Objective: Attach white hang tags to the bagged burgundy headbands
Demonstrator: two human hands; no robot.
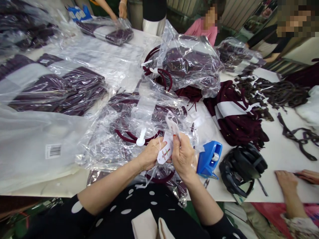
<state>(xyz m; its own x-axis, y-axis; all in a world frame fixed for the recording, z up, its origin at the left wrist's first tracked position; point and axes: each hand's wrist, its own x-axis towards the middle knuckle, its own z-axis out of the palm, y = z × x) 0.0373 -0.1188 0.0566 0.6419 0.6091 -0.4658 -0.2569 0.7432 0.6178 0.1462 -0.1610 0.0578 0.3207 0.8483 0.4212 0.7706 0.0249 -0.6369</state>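
My left hand [151,153] pinches the edge of a white hang tag [165,153] with a small coloured print. Close beside it, my right hand [183,155] has thumb and fingers closed on a second pale tag [173,127], which stands upright; some of its fingers are hidden. Thin white strings trail from the tags. Beneath both hands lie clear plastic bags [99,149] with dark maroon folded garments inside. Maroon cord loops [124,136] and a white plastic tie [141,137] show on top of them.
A blue tape dispenser [208,159] and black headphones [243,169] lie to my right. Behind them is a maroon garment pile [234,113]. Bagged garments [57,83] and a frosted barcoded bag [37,142] are at left. A co-worker's hand [286,182] rests at the right edge.
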